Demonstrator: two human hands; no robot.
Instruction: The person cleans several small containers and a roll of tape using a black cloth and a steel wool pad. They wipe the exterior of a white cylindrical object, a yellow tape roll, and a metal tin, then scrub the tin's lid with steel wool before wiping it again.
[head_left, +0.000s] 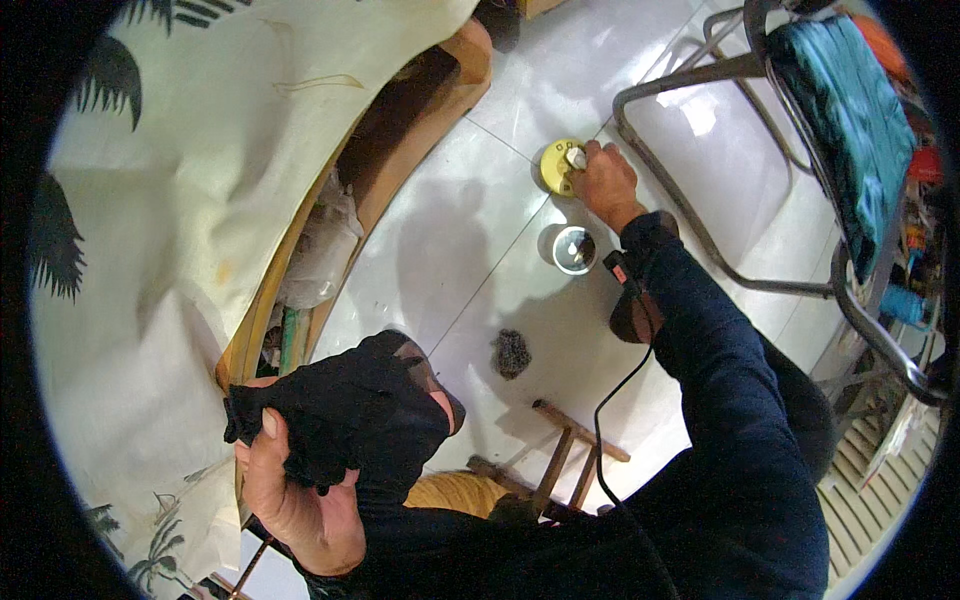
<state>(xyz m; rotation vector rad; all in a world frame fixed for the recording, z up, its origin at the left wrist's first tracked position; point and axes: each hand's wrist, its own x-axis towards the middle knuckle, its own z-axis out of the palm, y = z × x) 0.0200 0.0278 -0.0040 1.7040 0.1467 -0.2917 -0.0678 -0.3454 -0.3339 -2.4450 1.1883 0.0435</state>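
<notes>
My left hand (300, 495) grips a bunched black cloth (352, 412) at the lower left, with the thumb pressed on its near end. Part of a bare foot (441, 409) shows beyond the cloth. My right hand (611, 184) reaches down to the tiled floor, its curled fingers around a small whitish piece (576, 157). That piece is over a round yellow object (559, 169) with small dark marks; whether the two are joined cannot be told. Just below stands a round white-rimmed vessel (574, 250) with a dark, shiny middle. A dark, rough scouring pad (511, 354) lies on the floor.
At left is a table with a palm-patterned cover (187, 187); a plastic bag (322, 247) sits on the shelf beneath. A metal-framed chair (675, 187) with teal cloth (840, 127) stands at right. A black cable (619, 390) hangs by my right arm. A wooden stool (555, 469) is below.
</notes>
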